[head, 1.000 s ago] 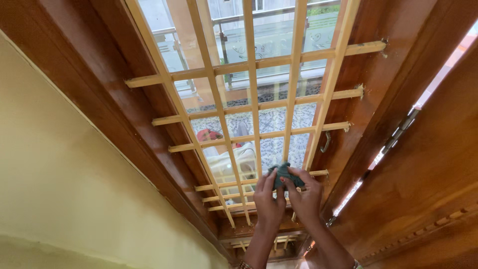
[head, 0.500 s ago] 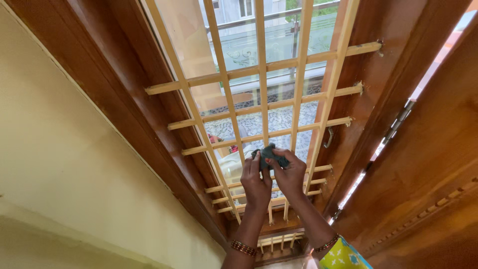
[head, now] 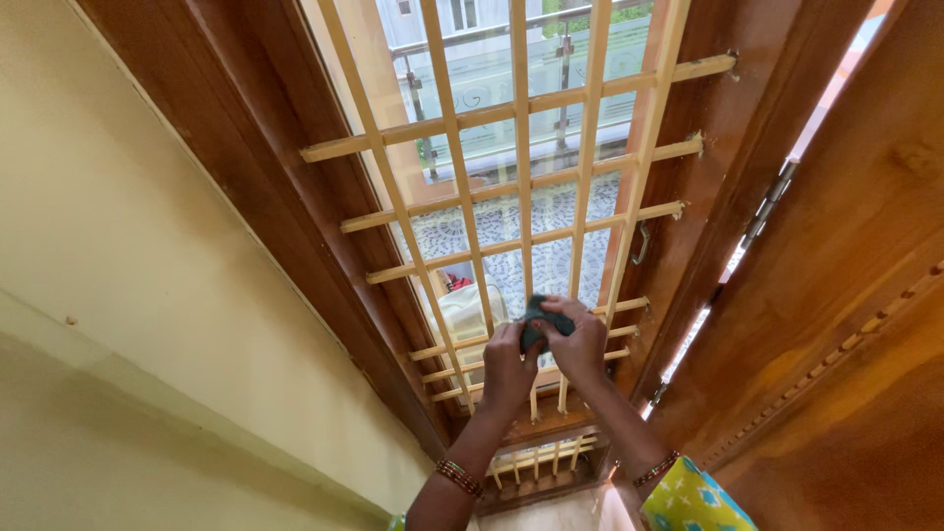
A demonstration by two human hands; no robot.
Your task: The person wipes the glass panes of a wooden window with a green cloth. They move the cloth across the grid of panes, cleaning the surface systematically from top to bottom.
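Both hands, left [head: 508, 366] & right [head: 578, 346], gripped a dark-green cloth [head: 540, 321] on the yellow window grille [head: 521, 197]; since 1 s earlier, cloth shifted one bar leftward.

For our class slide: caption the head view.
Both hands, left hand and right hand, press a dark green cloth against a pale wooden window grille.

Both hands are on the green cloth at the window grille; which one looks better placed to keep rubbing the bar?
Probably the right hand: its fingers wrap over the green cloth, while the left hand only pinches its lower edge.

Head camera, close before window grille [head: 521, 187]
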